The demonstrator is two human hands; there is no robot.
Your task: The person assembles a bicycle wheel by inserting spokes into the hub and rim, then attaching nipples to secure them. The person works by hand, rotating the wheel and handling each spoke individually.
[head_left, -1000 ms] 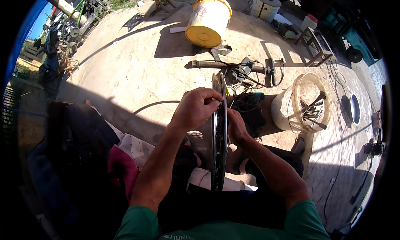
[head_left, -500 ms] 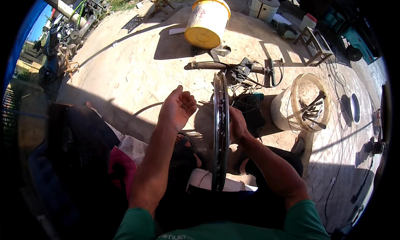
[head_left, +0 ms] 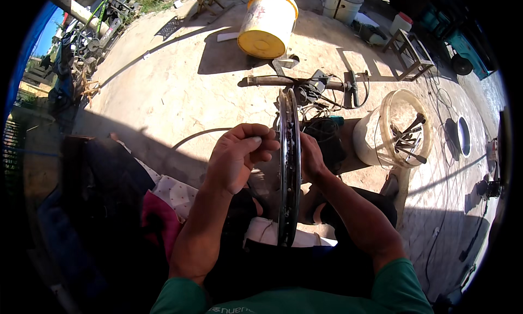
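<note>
A dark wheel rim [head_left: 290, 205] stands upright on edge between my knees, with a worn, whitish-speckled inner channel facing me. My right hand [head_left: 311, 160] is at the rim's right side, apparently gripping it; the fingertips are hidden behind the metal. Close to the rim's left side, my left hand [head_left: 239, 153] is curled, with thumb and forefinger pressed together. Whatever may be in that pinch is too small to make out. The rim's lower end rests by a white cloth or sack [head_left: 262, 230] at my lap.
Beyond the rim lie handlebars [head_left: 267, 81] with cables. A whitish bucket of tools [head_left: 376, 139] leans at right. Farther off are a yellow-and-white bucket [head_left: 267, 25], a small metal stool frame [head_left: 411, 52] and a white bucket [head_left: 342, 8]. Dark cloth [head_left: 117, 167] lies at left.
My left hand has moved right to beside the rim, and its loosely curled fingers have closed into a pinch. My right hand stays at the rim. The view has shifted slightly.
</note>
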